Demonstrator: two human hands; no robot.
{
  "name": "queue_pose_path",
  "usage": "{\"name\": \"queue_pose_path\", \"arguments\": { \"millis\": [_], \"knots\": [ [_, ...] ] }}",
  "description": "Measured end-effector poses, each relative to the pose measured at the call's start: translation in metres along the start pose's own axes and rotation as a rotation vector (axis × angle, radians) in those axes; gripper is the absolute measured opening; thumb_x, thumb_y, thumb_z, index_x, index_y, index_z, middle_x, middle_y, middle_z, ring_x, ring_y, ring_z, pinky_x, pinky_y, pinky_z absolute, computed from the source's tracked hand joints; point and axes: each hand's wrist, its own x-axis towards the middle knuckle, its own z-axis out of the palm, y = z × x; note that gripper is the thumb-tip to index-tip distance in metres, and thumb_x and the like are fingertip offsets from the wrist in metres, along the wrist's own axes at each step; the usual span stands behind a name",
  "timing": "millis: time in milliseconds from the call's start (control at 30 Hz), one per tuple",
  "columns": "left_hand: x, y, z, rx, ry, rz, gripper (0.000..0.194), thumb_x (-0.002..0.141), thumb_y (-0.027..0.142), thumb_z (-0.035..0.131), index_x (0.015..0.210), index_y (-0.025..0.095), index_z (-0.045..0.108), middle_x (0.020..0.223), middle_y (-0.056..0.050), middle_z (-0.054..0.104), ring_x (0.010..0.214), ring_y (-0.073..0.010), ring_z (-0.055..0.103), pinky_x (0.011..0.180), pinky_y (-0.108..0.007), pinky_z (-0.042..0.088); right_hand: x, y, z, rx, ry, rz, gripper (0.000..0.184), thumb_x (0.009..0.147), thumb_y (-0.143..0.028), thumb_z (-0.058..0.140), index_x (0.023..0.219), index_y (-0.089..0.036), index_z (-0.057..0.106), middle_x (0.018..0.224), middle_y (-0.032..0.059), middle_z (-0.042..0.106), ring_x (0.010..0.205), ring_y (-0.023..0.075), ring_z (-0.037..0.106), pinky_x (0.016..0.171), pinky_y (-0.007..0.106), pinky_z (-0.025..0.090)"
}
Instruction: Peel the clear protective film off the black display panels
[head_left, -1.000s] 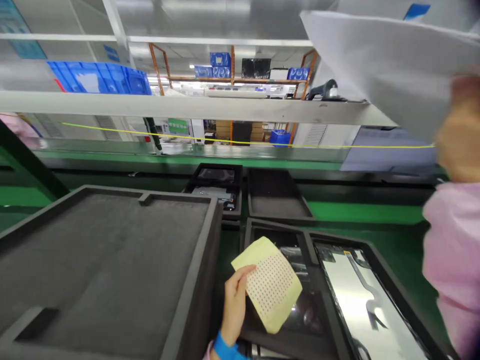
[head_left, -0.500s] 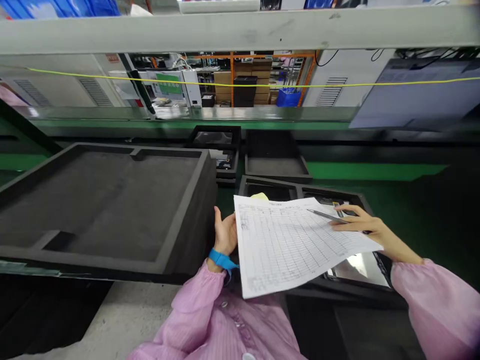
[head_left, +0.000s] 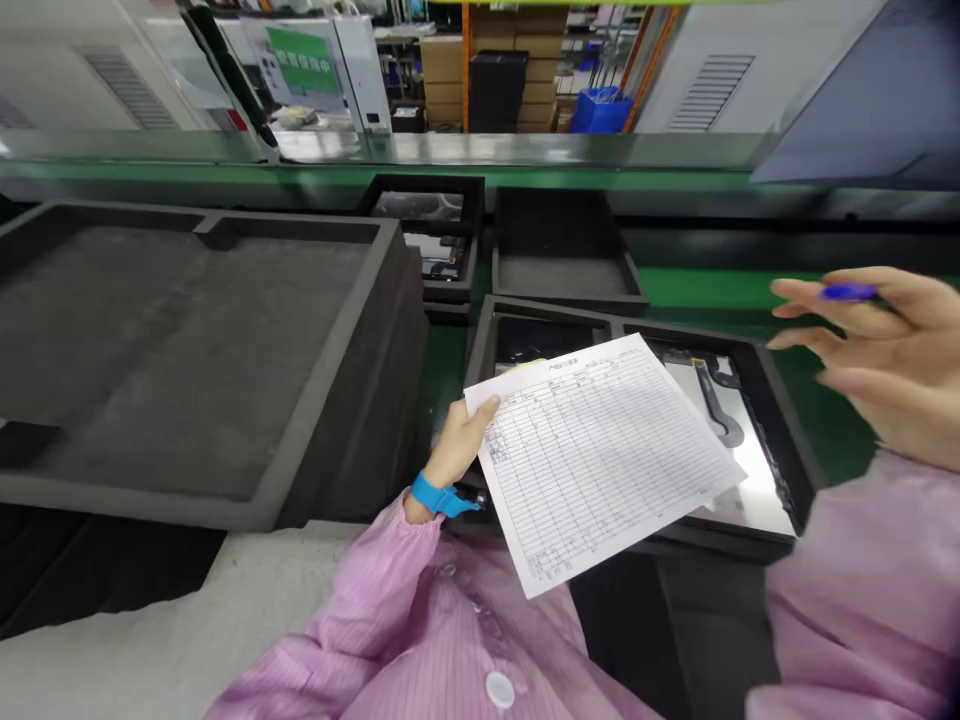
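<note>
My left hand [head_left: 459, 440] grips the left edge of a white ruled form sheet [head_left: 600, 455], with a sliver of a yellow sheet [head_left: 529, 366] peeking out behind its top edge. The form hovers over a black foam tray [head_left: 480, 335] that holds a shiny flat panel [head_left: 739, 460]. My right hand [head_left: 874, 345] is raised to the right of the tray, blurred, fingers curled round a blue pen [head_left: 847, 292]. It is clear of the paper.
A large black foam tray [head_left: 187, 340] lies at the left. Two smaller black trays [head_left: 559, 245] sit behind on the green conveyor belt [head_left: 705, 285]. A grey bench surface [head_left: 165, 640] shows at the lower left. Shelves and boxes stand far behind.
The view tilted down. My right hand brought the form down from above onto my left hand's yellow sheet, then lifted off the paper to the right with the pen.
</note>
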Motion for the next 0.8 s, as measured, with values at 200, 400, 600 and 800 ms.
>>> {"name": "queue_pose_path", "arguments": {
  "millis": [200, 400, 600, 800],
  "knots": [
    [-0.003, -0.004, -0.004, -0.002, 0.013, 0.032, 0.040, 0.085, 0.042, 0.059, 0.107, 0.009, 0.068, 0.107, -0.011, 0.072, 0.103, -0.0270, 0.065, 0.089, -0.037, 0.049, -0.017, -0.018, 0.100, 0.121, 0.260, -0.227, 0.035, 0.092, -0.044, 0.050, 0.067, -0.023, 0.063, 0.055, 0.0024, 0.054, 0.053, 0.0165, 0.053, 0.052, 0.034, 0.039],
    [-0.005, -0.002, -0.004, -0.018, -0.005, 0.027, 0.040, 0.086, 0.041, 0.057, 0.108, 0.008, 0.068, 0.099, -0.009, 0.073, 0.095, -0.0244, 0.066, 0.082, -0.034, 0.050, -0.020, 0.000, 0.112, 0.448, -0.284, 0.061, 0.037, 0.092, -0.045, 0.051, 0.065, -0.024, 0.065, 0.050, 0.0006, 0.046, 0.059, 0.0169, 0.051, 0.066, 0.036, 0.046],
    [-0.004, 0.003, -0.002, 0.021, -0.097, -0.007, 0.033, 0.085, 0.034, 0.059, 0.105, 0.010, 0.070, 0.096, -0.007, 0.074, 0.094, -0.0241, 0.067, 0.082, -0.032, 0.051, -0.034, 0.016, 0.108, 0.564, -0.491, 0.339, 0.029, 0.087, -0.047, 0.058, 0.072, -0.023, 0.063, 0.061, 0.0011, 0.053, 0.058, 0.0147, 0.051, 0.059, 0.031, 0.043],
    [-0.003, 0.004, 0.001, 0.054, -0.064, -0.057, 0.033, 0.087, 0.030, 0.056, 0.109, 0.008, 0.068, 0.096, -0.008, 0.074, 0.090, -0.0245, 0.068, 0.075, -0.031, 0.052, -0.053, 0.040, 0.123, 0.536, -0.306, 0.381, 0.028, 0.088, -0.049, 0.053, 0.090, -0.023, 0.064, 0.061, 0.0003, 0.054, 0.052, 0.0125, 0.046, 0.050, 0.027, 0.035]
  ]
}}
